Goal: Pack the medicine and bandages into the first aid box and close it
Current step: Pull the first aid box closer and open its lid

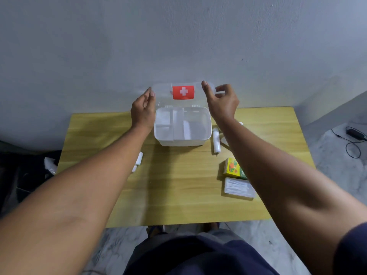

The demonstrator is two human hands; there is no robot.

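The first aid box (182, 126) is placed at the far middle of the wooden worktop (178, 191), close to the grey wall (178, 36). It is white and stands open. Inside, a divided tray is seen: small compartments on the left side and a bigger one on the right side. Something white seems to lie in the compartments, but it cannot be told what. The clear lid (182, 94) is raised almost upright behind the box, and a red label with a white cross (183, 92) is shown on it. No writing can be read there.

The lid is held at both top corners. The left hand (143, 112) is stretched forward and its fingers (152, 93) are pressed on the left edge of the lid. The right hand (222, 102) is placed at the right edge, with its fingers (204, 85) closed around the corner. Both forearms are extended over the worktop.

Just right of the box, a white bandage roll (216, 140) is lying. Nearer, a yellow and green medicine carton (234, 168) is seen, its print too small to be read, and beside it a clear packet of cotton swabs (238, 188). Left of the box, another white roll (138, 161) is partly hidden by the left forearm.
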